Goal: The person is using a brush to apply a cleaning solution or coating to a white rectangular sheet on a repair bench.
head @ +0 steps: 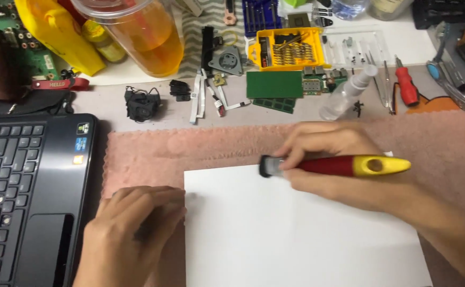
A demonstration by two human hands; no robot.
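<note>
Right now right hand (325, 159) has its fingers wrapped around a red-and-yellow-handled tool (344, 166), lying sideways over the white sheet's (301, 234) top edge. Left hand (131, 234) rests fingers curled, holding nothing visible, at the sheet's left edge on pink towel (152, 154). Black laptop (27, 196) left of sheet.
</note>
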